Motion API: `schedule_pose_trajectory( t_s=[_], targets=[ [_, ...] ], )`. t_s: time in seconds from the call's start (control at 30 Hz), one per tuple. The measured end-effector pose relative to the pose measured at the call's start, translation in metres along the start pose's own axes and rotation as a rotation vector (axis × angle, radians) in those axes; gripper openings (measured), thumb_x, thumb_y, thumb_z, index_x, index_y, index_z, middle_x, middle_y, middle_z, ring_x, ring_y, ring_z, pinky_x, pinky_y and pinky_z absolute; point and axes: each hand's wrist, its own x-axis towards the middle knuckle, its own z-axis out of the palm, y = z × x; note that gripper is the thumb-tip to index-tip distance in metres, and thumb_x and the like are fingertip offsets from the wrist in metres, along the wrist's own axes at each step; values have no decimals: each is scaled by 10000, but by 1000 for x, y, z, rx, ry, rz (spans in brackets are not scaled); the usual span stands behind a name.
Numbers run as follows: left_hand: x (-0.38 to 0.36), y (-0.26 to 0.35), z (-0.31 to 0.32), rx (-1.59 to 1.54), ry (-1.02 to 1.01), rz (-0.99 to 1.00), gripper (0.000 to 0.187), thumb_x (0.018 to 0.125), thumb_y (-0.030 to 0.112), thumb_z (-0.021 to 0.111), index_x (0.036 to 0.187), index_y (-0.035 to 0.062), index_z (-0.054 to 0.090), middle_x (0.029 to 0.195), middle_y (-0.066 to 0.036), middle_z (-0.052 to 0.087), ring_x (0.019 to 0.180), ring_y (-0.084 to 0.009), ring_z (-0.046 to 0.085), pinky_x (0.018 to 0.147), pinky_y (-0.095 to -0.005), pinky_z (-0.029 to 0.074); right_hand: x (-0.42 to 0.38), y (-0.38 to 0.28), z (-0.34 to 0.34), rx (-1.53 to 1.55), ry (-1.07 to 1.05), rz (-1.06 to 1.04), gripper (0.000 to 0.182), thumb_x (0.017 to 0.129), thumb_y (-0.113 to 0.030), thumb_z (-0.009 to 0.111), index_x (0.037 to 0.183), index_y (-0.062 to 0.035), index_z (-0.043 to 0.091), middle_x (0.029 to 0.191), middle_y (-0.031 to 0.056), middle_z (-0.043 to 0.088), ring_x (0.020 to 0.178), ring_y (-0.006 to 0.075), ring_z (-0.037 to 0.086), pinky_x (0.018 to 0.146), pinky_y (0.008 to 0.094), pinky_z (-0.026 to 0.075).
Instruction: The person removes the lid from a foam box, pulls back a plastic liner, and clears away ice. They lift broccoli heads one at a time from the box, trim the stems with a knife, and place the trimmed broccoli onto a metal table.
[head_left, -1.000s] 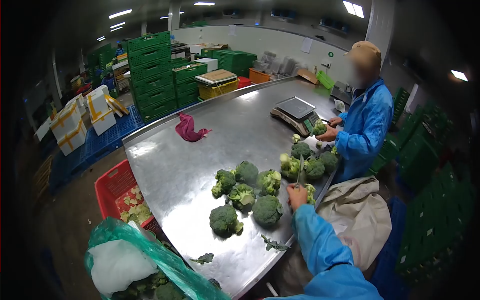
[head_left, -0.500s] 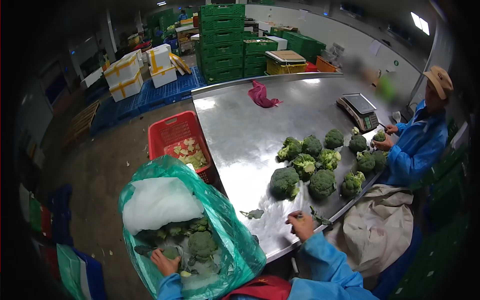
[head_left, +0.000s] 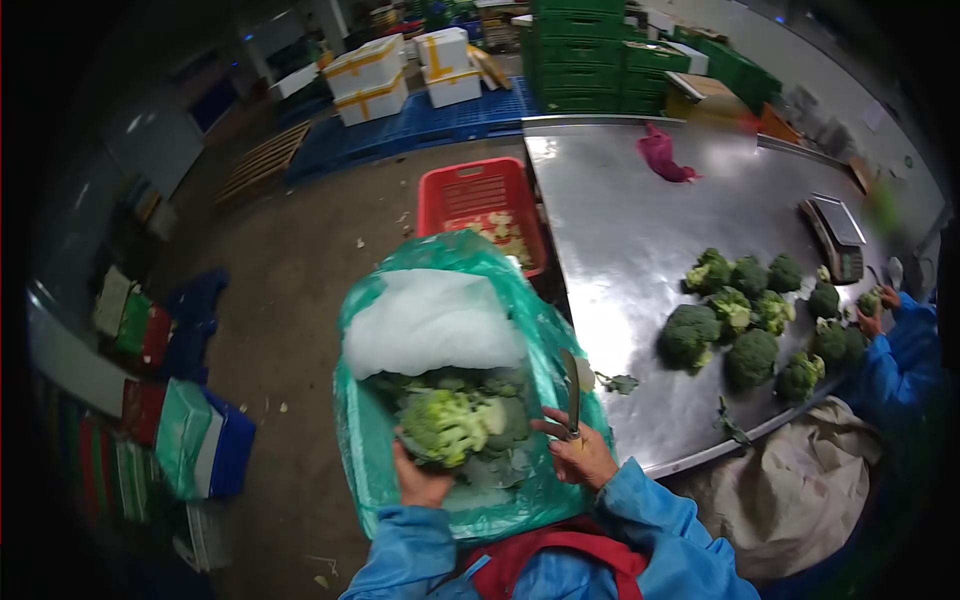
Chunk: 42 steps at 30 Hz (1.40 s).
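Note:
My left hand [head_left: 424,480] grips a head of broccoli [head_left: 442,428], its pale stem turned toward the right. My right hand [head_left: 582,458] is closed around the handle of a knife [head_left: 573,395], its blade pointing up and away, with some fingers stretched toward the broccoli. Both hands are over a box lined with a green plastic bag [head_left: 350,450]. More broccoli lies inside it, beside a thick white sheet [head_left: 430,325] at its far end. Part of that broccoli is hidden behind the held head.
A metal table [head_left: 610,220] on the right bears several broccoli heads [head_left: 752,358], a scale [head_left: 835,235] and a pink cloth [head_left: 660,155]. A red crate [head_left: 435,205] with trimmings stands beyond the bag. A co-worker's hands [head_left: 875,308] hold broccoli at the far right.
The view has swung left. My left hand has raised a broccoli head from among the others and turned it stem-side right. My right hand has come from above the table to the bag, with the knife.

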Motion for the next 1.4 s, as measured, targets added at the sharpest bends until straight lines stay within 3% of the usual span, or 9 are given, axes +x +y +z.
schedule_pose_trajectory(
  t_s=[0.17,0.33,0.47,0.53,0.67,1.0,1.1,1.23,1.4],
  targets=[
    [-27,-26,22,278,-103,-47,707,826,568,502,1376,151,344,1363,-94,412,1251,-307,394,1022,-519,336,15,-12,32,59,-42,-11,614,824,-145,639,1373,-97,368,773,17,577,501,87,511,427,215,385],
    [-48,-7,38,506,-206,57,863,732,412,698,1407,159,224,1317,-96,436,1242,-286,407,1017,-454,377,16,-22,40,-53,-99,0,585,803,-140,678,1330,-84,432,779,16,580,502,75,493,441,212,386],
    [-48,-3,20,484,-115,41,792,726,324,689,1373,110,286,1295,-118,450,1191,-279,462,1012,-416,385,13,-27,47,-309,-144,-104,570,801,-154,692,1305,-53,445,925,76,616,681,123,576,595,238,460],
    [-50,-2,16,297,-118,34,747,720,238,668,1358,91,309,1264,-112,472,1160,-269,484,995,-398,399,11,-30,38,-778,-37,-615,566,785,-121,689,1297,-64,454,1025,147,620,774,189,615,667,277,479],
    [-62,8,33,372,-66,165,765,684,131,660,1354,81,293,1235,-108,473,1134,-259,492,970,-390,427,-3,-28,44,-1262,-116,-537,237,741,-65,634,970,-72,573,775,104,590,660,280,608,552,375,466],
    [-84,25,40,475,-53,318,811,631,142,666,1343,70,285,1222,-122,470,1114,-275,497,959,-391,428,5,-22,65,-1224,-178,-630,195,734,-109,616,826,-67,450,708,143,566,659,351,582,550,447,450],
    [-93,35,41,454,-141,349,884,572,201,690,1330,36,266,1200,-155,465,1105,-287,499,955,-392,425,37,41,-32,-1378,112,-181,183,754,-155,637,836,-53,510,651,186,566,635,380,582,547,457,454],
    [-90,44,38,680,-45,478,886,552,230,751,1296,37,310,1180,-126,459,1103,-252,490,960,-373,413,16,6,-3,-952,14,-106,180,743,-153,645,868,-79,539,701,193,571,647,376,581,562,416,466],
    [-80,33,49,711,-97,518,898,547,193,778,1301,45,314,1193,-112,444,1103,-242,483,964,-366,407,4,-17,60,-1014,-124,-481,190,720,-88,638,877,-71,533,682,163,564,614,352,569,547,393,459]
  ],
)
